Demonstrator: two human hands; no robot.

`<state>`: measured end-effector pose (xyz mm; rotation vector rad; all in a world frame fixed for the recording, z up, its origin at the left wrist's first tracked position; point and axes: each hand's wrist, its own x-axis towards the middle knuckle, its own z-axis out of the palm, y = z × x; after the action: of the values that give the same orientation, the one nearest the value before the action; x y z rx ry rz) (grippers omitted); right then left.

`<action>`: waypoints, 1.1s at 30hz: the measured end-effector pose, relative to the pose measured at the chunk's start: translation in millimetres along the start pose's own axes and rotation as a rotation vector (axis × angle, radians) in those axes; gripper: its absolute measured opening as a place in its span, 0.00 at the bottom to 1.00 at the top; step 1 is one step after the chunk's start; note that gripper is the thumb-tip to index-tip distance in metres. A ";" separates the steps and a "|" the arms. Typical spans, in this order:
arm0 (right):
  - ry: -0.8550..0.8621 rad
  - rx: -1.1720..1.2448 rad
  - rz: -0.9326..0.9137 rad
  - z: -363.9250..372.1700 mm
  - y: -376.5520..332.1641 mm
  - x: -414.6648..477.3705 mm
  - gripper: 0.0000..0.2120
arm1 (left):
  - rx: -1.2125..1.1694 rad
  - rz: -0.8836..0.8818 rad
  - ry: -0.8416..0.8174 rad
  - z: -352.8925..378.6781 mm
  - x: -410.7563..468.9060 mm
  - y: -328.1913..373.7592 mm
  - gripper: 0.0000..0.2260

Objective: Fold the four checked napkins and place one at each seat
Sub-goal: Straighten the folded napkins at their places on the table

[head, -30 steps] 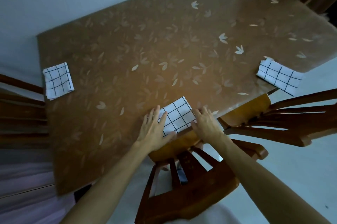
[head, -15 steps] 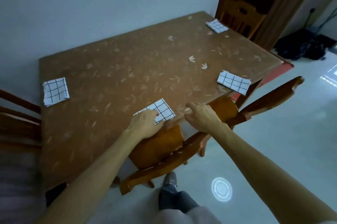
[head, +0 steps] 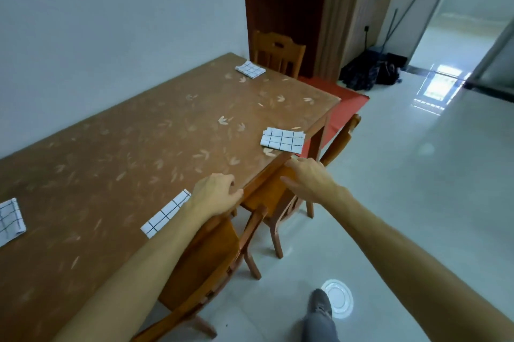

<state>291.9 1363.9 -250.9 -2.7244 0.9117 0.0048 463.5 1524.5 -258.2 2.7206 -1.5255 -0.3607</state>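
Several folded white napkins with black checks lie on the brown leaf-patterned table (head: 144, 147). The nearest napkin (head: 164, 215) sits at the table's front edge, partly under my left forearm. Another napkin (head: 282, 140) lies near the right front corner, a third napkin (head: 250, 69) at the far end, and a fourth napkin (head: 9, 220) at the left edge of view. My left hand (head: 215, 194) rests at the table edge with fingers curled, holding nothing. Just off the edge, above a chair, my right hand (head: 310, 179) hovers with spread fingers.
Two wooden chairs (head: 211, 252) (head: 281, 202) are tucked under the front side, and another chair (head: 278, 53) stands at the far end by a dark door. My foot (head: 319, 311) is on the pale tiled floor. A red mat and dark bags lie beyond the table.
Both hands have lifted off the nearest napkin and shifted right along the table edge. The view has swung up and right, showing the door and floor.
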 end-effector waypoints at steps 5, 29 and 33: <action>0.049 0.022 0.049 -24.3 65.2 25.7 0.19 | -0.002 0.053 0.045 -11.0 63.6 55.5 0.19; -0.273 0.015 0.004 7.6 223.4 243.5 0.23 | -0.052 -0.058 -0.043 49.9 307.4 119.0 0.18; -0.430 0.086 0.104 46.7 220.4 291.2 0.22 | -0.005 -0.061 -0.080 79.0 348.9 95.6 0.22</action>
<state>398.9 1034.8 -376.7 -2.4496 0.8948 0.5356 542.2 1188.9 -393.5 2.7867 -1.4592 -0.4791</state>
